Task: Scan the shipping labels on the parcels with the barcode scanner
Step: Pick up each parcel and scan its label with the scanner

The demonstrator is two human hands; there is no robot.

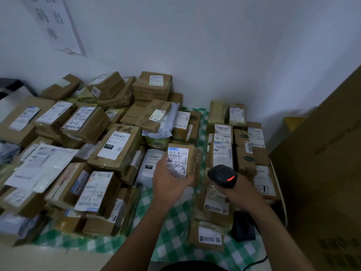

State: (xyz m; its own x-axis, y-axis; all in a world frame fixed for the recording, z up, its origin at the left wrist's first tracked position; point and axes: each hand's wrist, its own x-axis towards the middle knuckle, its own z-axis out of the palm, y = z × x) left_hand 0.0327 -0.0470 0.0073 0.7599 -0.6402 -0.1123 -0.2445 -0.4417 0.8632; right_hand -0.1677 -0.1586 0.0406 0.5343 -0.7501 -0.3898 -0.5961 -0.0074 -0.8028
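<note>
Green-and-white checked cloth [172, 222] covers the table by the white wall, with a heap of brown cardboard parcels [117, 149] on my left and tidier rows [222, 153] on my right. My left hand [168, 180] cups a small brown cardboard parcel [192, 155] from below, fingers curled round its lower edge, tilting its white shipping label [178, 163] up where the barcode can be read. My right hand [238, 192] wraps the black handheld barcode scanner [222, 176], red light glowing, just beside the parcel and aimed, I judge, at that label.
</note>
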